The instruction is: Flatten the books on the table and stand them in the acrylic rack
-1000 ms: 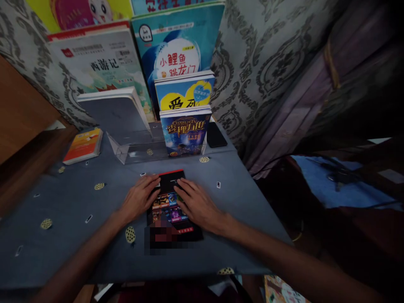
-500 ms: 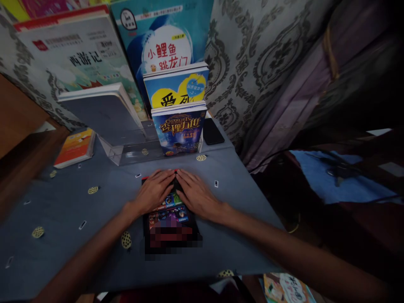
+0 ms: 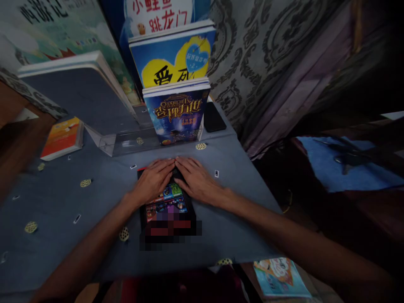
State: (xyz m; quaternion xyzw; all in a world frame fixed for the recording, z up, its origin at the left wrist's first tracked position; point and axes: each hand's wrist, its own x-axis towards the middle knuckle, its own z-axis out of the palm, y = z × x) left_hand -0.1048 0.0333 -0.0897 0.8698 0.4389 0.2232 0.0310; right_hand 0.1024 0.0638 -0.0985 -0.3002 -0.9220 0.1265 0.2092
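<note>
Grey cloth covers the counter (image 3: 63,202) across the lower frame. At lower centre a dark book (image 3: 166,206) with a colourful cover lies flat on it. The left hand (image 3: 153,181) and right hand (image 3: 196,181) rest palm-down on the book's far end, fingers stretched out flat and gripping nothing, fingertips nearly meeting. Just beyond, at centre, a blue book (image 3: 177,113) stands upright in a clear stand (image 3: 126,145). An orange book (image 3: 62,136) lies at left, a black phone (image 3: 213,119) to the right of the stand.
</note>
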